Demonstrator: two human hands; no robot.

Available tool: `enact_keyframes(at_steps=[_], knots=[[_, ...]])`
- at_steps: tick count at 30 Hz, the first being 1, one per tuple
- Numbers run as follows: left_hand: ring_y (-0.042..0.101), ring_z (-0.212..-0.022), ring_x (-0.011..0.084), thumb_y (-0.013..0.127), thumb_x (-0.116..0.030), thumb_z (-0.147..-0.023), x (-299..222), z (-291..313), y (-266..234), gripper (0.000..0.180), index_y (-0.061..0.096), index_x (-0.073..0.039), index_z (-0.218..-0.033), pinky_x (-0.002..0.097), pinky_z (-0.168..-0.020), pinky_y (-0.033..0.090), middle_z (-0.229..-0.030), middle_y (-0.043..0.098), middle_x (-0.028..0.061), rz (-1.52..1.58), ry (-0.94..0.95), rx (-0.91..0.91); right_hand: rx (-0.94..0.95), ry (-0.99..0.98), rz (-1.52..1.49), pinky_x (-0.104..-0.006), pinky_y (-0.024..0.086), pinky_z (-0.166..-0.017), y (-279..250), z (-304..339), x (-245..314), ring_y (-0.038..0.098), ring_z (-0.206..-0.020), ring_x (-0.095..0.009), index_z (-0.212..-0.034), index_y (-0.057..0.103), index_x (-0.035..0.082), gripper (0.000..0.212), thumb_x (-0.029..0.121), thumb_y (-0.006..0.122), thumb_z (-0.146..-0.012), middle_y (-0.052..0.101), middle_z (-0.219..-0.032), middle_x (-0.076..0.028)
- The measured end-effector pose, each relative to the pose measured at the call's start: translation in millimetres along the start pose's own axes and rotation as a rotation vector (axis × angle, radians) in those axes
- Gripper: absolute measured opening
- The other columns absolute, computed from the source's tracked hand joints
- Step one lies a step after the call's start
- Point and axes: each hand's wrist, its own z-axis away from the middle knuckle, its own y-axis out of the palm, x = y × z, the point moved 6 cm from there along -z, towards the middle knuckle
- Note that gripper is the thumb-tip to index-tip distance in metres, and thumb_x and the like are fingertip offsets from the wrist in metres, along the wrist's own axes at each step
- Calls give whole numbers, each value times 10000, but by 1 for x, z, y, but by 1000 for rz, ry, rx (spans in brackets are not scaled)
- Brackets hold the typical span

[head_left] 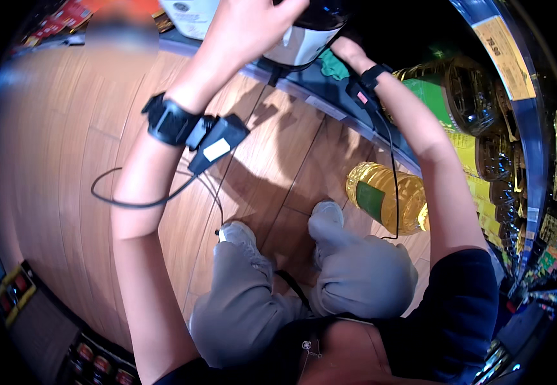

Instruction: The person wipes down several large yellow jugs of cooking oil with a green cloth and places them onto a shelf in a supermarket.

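Note:
At the top of the head view my left hand (252, 29) is closed on a large dark bottle (310, 42) with a pale label. Its fingertips run out of the picture's upper edge. Farther right, my right hand (351, 54) reaches onto the dark shelf (320, 88), closed on a crumpled green cloth (334, 66). Part of that hand's fingers is hidden by the bottle and shadow. A white container (190, 18) with printing stands just left of my left hand.
A large bottle of yellow oil (381, 196) is on the wooden floor (66, 167) right of my feet. More oil bottles (461, 96) line the shelving at right, behind a price rail (506, 58). Cables (143, 204) hang from both wrist devices. Jars (98, 366) stand at lower left.

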Motion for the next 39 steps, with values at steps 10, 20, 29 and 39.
enact_keyframes(at_steps=[10, 20, 29, 39], knots=[[553, -1010, 335, 741, -250, -722, 9, -65, 20, 634, 450, 66, -1188, 362, -857, 446, -1077, 552, 229, -182, -84, -45, -245, -371, -72, -361, 322, -1039, 1, 120, 28, 401, -1221, -351, -1247, 424, -15, 511, 201, 599, -818, 414, -1303, -212], [630, -673, 264, 686, -152, -739, 10, -94, 32, 154, 648, -6, -769, 310, -599, 473, -712, 634, 150, -78, 14, 103, -289, -295, 89, -550, 235, -1036, -8, 145, 39, 315, -1275, -367, -1354, 340, 74, 661, 358, 597, -815, 296, -1392, -208], [616, -672, 169, 684, -150, -758, 33, -83, 34, 156, 654, -5, -809, 291, -620, 477, -731, 653, 90, 67, -315, 342, -299, -329, 98, -424, 337, -1008, -3, 112, 18, 396, -1200, -366, -1264, 439, 93, 492, 265, 583, -827, 413, -1292, -205], [634, -731, 186, 662, -15, -752, 33, -83, 37, 70, 656, 4, -819, 271, -648, 496, -802, 674, 102, 629, 14, 219, -465, 38, 464, -420, 397, -928, -48, -41, -92, 513, -1056, -362, -1141, 558, 52, 372, 268, 501, -845, 559, -1100, -213]])
